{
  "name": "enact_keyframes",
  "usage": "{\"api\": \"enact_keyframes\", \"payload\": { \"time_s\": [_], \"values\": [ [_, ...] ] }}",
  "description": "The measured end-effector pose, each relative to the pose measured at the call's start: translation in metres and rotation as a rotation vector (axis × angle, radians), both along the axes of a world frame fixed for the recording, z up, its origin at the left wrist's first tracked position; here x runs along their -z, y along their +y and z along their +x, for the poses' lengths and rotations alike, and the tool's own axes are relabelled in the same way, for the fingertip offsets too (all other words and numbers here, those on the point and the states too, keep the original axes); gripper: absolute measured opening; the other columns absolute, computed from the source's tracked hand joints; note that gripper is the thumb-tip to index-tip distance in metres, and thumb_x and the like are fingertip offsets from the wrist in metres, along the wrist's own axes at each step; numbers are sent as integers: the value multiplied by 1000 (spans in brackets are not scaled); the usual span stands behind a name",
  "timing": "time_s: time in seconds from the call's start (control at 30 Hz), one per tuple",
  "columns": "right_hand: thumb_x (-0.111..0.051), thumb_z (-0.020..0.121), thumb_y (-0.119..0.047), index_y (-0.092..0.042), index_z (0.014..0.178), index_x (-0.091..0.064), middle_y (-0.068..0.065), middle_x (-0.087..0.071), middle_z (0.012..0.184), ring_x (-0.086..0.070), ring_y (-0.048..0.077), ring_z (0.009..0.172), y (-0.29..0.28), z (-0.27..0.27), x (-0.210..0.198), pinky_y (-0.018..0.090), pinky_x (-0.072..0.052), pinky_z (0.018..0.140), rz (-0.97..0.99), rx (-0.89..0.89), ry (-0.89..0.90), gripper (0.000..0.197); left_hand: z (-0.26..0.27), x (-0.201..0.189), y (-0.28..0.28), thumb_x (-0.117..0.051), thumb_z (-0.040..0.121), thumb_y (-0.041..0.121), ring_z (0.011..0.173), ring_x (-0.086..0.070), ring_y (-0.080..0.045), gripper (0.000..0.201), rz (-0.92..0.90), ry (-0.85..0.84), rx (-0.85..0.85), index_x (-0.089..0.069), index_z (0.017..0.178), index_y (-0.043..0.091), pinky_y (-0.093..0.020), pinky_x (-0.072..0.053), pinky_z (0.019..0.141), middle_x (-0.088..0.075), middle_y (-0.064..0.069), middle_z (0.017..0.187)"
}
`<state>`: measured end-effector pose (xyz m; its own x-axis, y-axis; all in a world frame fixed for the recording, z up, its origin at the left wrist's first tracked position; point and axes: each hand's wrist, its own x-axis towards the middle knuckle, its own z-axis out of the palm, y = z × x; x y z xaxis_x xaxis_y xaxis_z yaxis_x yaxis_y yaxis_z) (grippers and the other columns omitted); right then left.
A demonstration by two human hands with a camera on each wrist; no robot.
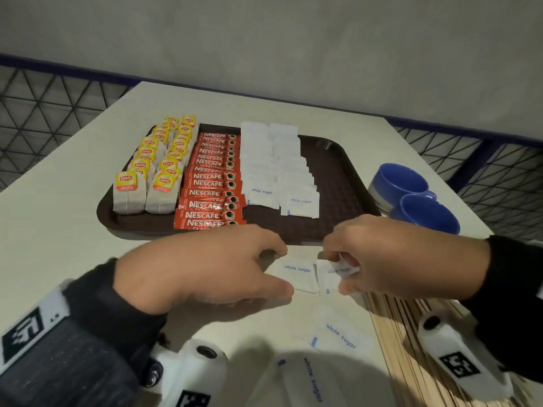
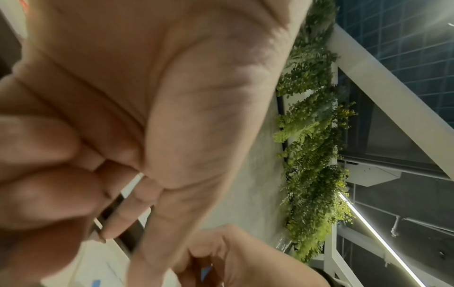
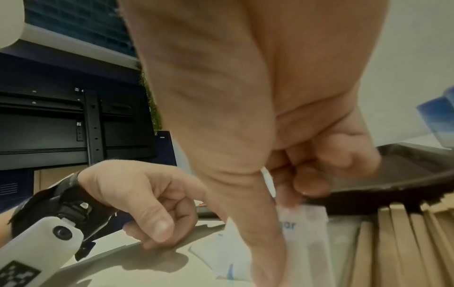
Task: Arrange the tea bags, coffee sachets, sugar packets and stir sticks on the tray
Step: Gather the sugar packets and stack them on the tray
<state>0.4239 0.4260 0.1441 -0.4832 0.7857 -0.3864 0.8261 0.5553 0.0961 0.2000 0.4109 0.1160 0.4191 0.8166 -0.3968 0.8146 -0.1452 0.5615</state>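
So the two loose sugar packets sit side by side on the table, just off the tray's near edge. The left packet lies flat with its print running 9-to-3, and the left hand hovers over its 9 o'clock end, fingers curled, thumb at the near corner. Whether it's actually gripping yet, I can't tell. The right packet is pinched in the right hand, thumb and fingertips on it, one edge lifted (the right wrist view shows the pinch pretty clearly). The sugar rows on the tray lie at 12 o'clock from both hands, so each hand is nearest its own packet. Two more sugar packets sit at 6 o'clock, the stir sticks at about 5 o'clock, not placed yet. Tea bags and coffee sachets look done.
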Motion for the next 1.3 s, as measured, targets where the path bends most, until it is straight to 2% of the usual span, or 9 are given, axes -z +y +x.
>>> {"api": "enact_keyframes", "payload": {
  "time_s": [0.1,0.23,0.33,0.53,0.7,0.9,0.97,1.13,1.3],
  "values": [
    [-68,89,-54,-36,102,-61,-14,-47,99,-53,4,82,-4,2,-1,15,-42,63,32,-20,20,23,4,-2,-2,-67,83,66,73,-50,3,64,139,122,42,-43,140,50,-19,-36,61,-49,22,81],
    [-76,79,-56,-38,88,-62,-17,-55,101,-55,2,93,-7,5,-22,24,-52,79,-85,58,265,24,7,5,0,-70,87,53,72,-48,3,49,246,76,39,-52,131,44,-14,-30,57,-47,19,79],
    [-80,79,-47,-33,88,-68,-10,-67,91,-64,9,81,-4,-6,-25,32,-56,71,-233,123,426,21,6,11,2,-74,85,47,76,-56,-3,33,252,12,23,-60,114,39,-21,-40,61,-56,15,82],
    [-82,80,-44,-39,113,-61,-15,-62,88,-59,1,81,0,-24,2,17,-48,65,-90,125,389,39,4,10,6,-71,86,28,64,-54,-8,17,276,-40,57,-58,75,24,-24,-40,56,-57,7,69],
    [-75,83,-51,-36,104,-66,-17,-50,93,-48,-2,88,-2,-22,3,14,-40,69,42,83,355,27,-2,5,8,-71,91,24,52,-60,1,11,194,-208,22,-64,82,23,-16,-47,51,-69,6,67],
    [-80,82,-39,-30,84,-70,-11,-63,88,-58,4,83,2,-17,-3,19,-47,68,-63,140,542,14,-3,3,11,-81,81,29,83,-71,-8,42,99,-413,-37,-57,115,36,-35,-60,82,-74,12,99],
    [-81,84,-30,-24,84,-71,-4,-71,81,-65,9,70,5,-17,-5,24,-53,64,-155,193,690,12,-3,1,11,-83,80,38,84,-72,-12,33,141,-423,-53,-64,107,34,-40,-60,82,-74,11,95],
    [-82,83,-14,-17,96,-73,12,-72,91,-70,36,85,13,-20,-7,45,-61,75,-267,303,947,16,-5,-2,14,-75,90,32,63,-68,-8,10,283,-464,-146,-65,88,29,-41,-60,67,-73,9,75],
    [-78,86,-14,-20,104,-75,9,-76,93,-71,37,91,15,-26,-12,54,-59,83,-330,319,974,19,-5,-6,12,-77,85,33,68,-69,-9,16,311,-505,-208,-62,90,32,-46,-60,69,-73,9,82]
  ]
}}
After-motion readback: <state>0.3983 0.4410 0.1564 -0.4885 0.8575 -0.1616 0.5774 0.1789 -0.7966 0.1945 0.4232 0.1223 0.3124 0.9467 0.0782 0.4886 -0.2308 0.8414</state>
